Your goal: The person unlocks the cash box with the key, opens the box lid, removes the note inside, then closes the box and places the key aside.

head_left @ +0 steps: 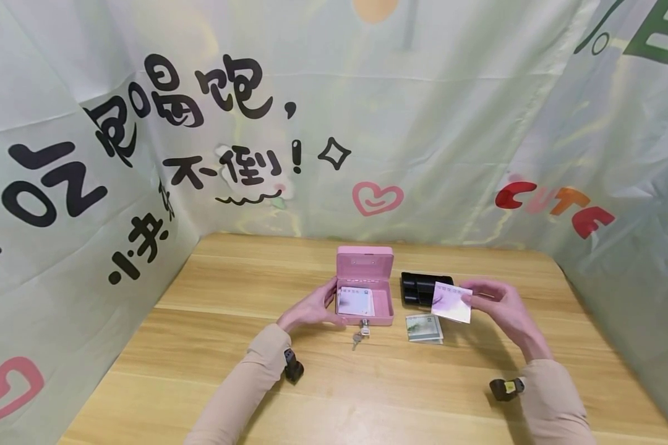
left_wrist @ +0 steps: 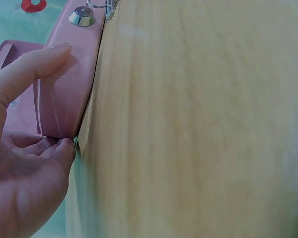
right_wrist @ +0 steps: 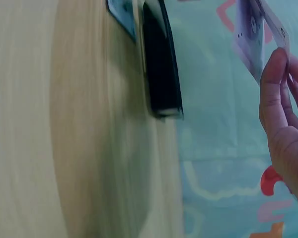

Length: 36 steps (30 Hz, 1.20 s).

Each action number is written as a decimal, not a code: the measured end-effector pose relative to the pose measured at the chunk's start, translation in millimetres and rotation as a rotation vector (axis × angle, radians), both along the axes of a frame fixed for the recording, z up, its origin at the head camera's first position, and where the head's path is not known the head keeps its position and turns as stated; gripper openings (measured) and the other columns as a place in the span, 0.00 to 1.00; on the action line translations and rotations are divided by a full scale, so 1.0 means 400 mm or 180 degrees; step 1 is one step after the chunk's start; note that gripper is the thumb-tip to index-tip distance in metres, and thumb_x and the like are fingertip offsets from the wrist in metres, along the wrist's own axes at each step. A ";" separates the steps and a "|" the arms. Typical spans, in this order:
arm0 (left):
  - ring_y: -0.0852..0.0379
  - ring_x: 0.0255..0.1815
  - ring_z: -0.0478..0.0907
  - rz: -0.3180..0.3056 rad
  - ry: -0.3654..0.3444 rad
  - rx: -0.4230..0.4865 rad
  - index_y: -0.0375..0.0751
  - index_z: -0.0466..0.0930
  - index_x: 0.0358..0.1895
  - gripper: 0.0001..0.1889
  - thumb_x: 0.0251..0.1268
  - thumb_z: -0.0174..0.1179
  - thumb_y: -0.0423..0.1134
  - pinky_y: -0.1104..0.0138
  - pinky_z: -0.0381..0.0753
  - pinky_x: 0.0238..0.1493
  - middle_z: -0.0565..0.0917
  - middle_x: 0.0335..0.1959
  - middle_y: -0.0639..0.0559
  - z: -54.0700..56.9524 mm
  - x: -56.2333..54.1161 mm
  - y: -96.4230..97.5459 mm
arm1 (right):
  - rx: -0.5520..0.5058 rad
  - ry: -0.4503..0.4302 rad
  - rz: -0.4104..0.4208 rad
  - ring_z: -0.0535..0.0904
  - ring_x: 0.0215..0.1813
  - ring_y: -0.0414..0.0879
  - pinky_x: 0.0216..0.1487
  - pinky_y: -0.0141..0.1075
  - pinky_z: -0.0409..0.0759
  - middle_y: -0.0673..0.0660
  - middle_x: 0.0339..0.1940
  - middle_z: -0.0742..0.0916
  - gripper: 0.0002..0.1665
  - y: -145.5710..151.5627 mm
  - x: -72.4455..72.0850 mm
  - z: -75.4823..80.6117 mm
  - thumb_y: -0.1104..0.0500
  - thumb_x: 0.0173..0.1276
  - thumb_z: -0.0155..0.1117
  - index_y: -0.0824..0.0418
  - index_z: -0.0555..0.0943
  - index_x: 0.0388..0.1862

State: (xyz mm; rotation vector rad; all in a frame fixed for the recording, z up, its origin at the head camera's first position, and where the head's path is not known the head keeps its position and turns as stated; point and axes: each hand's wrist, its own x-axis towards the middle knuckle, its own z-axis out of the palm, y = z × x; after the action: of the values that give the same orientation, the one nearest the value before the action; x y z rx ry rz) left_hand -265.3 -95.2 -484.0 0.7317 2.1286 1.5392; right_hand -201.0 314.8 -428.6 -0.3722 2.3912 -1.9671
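A pink metal cash box [head_left: 388, 301] stands on the table with its lid raised. Inside it lies a folded purple-white banknote [head_left: 355, 301]. My left hand [head_left: 313, 308] grips the box's left end, thumb on the front wall and fingers round the side, as the left wrist view shows. A key with a ring [head_left: 358, 339] hangs at the lock [head_left: 365, 326] on the front. My right hand [head_left: 501, 307] pinches another folded purple banknote [head_left: 451, 303] between thumb and fingers, above the table. Partly behind that note lies a black wallet [head_left: 417, 289].
A folded greenish banknote [head_left: 423, 328] lies on the wooden table [head_left: 401, 395] in front of the wallet, right of the box. Printed fabric [head_left: 451, 123] hangs round the table's back and sides.
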 end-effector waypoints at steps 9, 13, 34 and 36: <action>0.43 0.85 0.42 -0.0016 -0.0033 0.0001 0.36 0.34 0.82 0.63 0.48 0.73 0.24 0.55 0.46 0.86 0.40 0.84 0.39 -0.002 -0.002 0.001 | 0.0397 -0.0152 0.0054 0.84 0.42 0.32 0.45 0.28 0.86 0.38 0.40 0.89 0.13 0.036 -0.001 -0.012 0.65 0.71 0.63 0.66 0.82 0.53; 0.42 0.85 0.42 -0.0013 -0.0001 -0.0011 0.36 0.34 0.82 0.63 0.48 0.73 0.25 0.55 0.45 0.86 0.41 0.84 0.39 -0.003 -0.003 0.000 | 0.0627 -0.0248 0.0021 0.83 0.43 0.32 0.47 0.27 0.85 0.37 0.41 0.88 0.18 0.050 0.000 -0.011 0.62 0.71 0.64 0.71 0.80 0.55; 0.41 0.85 0.43 0.0048 -0.0037 -0.0046 0.35 0.33 0.82 0.63 0.47 0.72 0.24 0.52 0.45 0.86 0.42 0.84 0.38 0.000 0.001 0.000 | 0.1129 -0.0421 0.0131 0.81 0.43 0.30 0.45 0.28 0.84 0.45 0.44 0.88 0.23 0.079 -0.004 -0.028 0.61 0.68 0.67 0.76 0.79 0.56; 0.40 0.85 0.43 0.0046 -0.0028 -0.0047 0.35 0.33 0.82 0.63 0.47 0.72 0.24 0.51 0.45 0.86 0.43 0.84 0.38 0.000 0.001 0.001 | 0.1147 -0.0447 0.0171 0.81 0.43 0.30 0.44 0.29 0.85 0.50 0.44 0.88 0.23 0.078 -0.005 -0.029 0.61 0.69 0.66 0.77 0.78 0.57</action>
State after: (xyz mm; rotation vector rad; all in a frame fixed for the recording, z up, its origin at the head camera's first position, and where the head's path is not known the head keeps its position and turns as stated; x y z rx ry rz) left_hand -265.0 -95.0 -484.0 0.7048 2.1410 1.5298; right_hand -202.8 346.1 -440.4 -0.2699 2.5410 -1.4446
